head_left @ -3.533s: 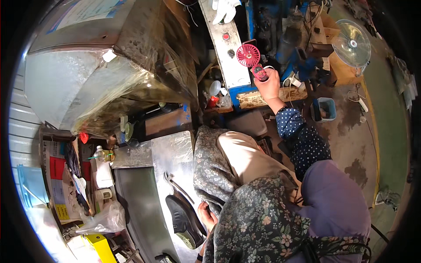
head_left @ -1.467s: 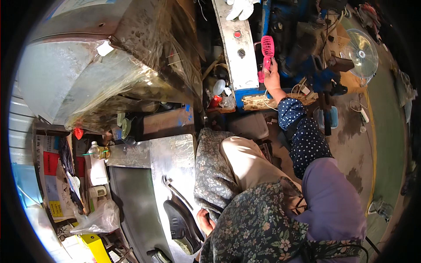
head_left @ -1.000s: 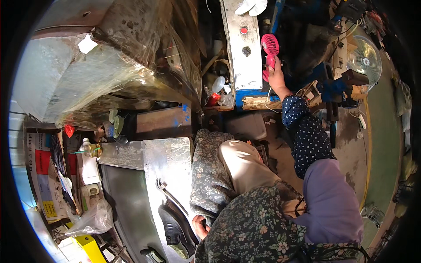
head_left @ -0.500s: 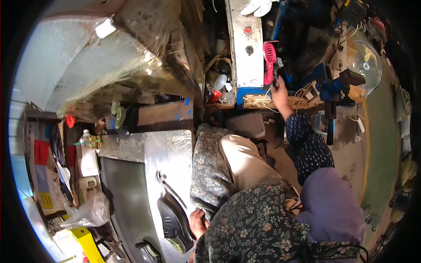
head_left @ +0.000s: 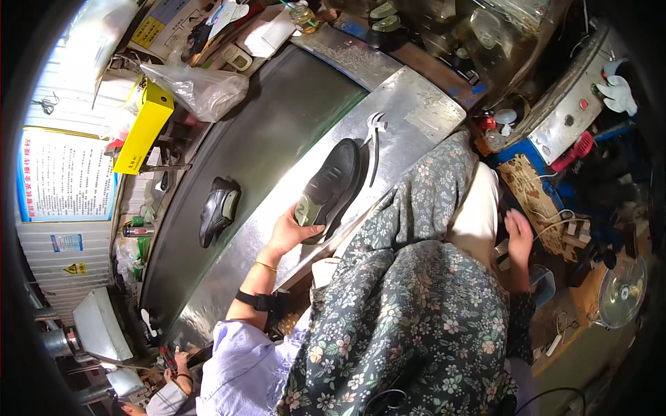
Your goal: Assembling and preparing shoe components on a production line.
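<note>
A black shoe (head_left: pixel 336 173) with a pale green shoe last (head_left: pixel 306 211) showing at its heel end lies on the bare metal worktop (head_left: pixel 409 104). My left hand (head_left: pixel 291 232) grips that heel end, thumb on one side and fingers on the other. Beside the shoe, toward my lap, rests a hammer (head_left: pixel 377 128) with a pale head and a dark handle. My right hand (head_left: pixel 519 237) hangs in the air to the right of my knee, fingers loosely extended, with nothing visible in it.
Beyond the worktop runs a dark green conveyor belt (head_left: pixel 263 118) carrying another black shoe (head_left: pixel 220 211). A yellow box (head_left: pixel 144 125) and a clear plastic bag (head_left: pixel 205 90) sit past it. At right are a control panel (head_left: pixel 562 121), a pink handheld fan (head_left: pixel 574 151) and a larger fan (head_left: pixel 621 291). Another person's arm (head_left: pixel 182 374) shows lower left.
My view has swung left toward the belt. My right hand has come away from beside the pink fan, back toward my knee. My left hand has moved onto the shoe's heel.
</note>
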`<state>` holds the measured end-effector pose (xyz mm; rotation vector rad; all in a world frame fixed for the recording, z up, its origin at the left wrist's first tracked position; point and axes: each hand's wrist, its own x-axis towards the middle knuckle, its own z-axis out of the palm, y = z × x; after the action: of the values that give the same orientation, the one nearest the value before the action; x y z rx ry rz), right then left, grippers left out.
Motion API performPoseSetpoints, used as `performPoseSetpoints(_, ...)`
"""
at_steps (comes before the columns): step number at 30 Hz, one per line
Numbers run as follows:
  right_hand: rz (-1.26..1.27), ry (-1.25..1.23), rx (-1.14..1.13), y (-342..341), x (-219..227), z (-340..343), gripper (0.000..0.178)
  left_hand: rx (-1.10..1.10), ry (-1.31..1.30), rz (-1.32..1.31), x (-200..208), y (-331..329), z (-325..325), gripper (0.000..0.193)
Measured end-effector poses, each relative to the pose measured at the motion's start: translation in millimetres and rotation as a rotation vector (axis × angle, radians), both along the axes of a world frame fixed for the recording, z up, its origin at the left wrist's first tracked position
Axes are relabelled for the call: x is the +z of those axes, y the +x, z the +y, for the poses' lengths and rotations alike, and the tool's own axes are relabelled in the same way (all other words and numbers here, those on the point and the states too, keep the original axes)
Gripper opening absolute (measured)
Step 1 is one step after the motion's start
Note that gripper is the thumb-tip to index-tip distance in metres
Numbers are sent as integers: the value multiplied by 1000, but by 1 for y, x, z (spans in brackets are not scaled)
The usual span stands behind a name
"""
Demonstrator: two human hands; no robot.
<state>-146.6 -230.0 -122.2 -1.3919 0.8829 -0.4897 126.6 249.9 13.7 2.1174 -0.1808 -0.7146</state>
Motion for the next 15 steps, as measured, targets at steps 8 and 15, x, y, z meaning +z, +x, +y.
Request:
performPoseSetpoints(8, -422, -1117, 979, 110, 198, 126, 52, -73, -608, 871, 54, -10, 27, 67)
performPoseSetpoints(15, -13, -322, 1173, 53, 145, 185, 54, 131, -461, 955, 18, -52, -35, 41)
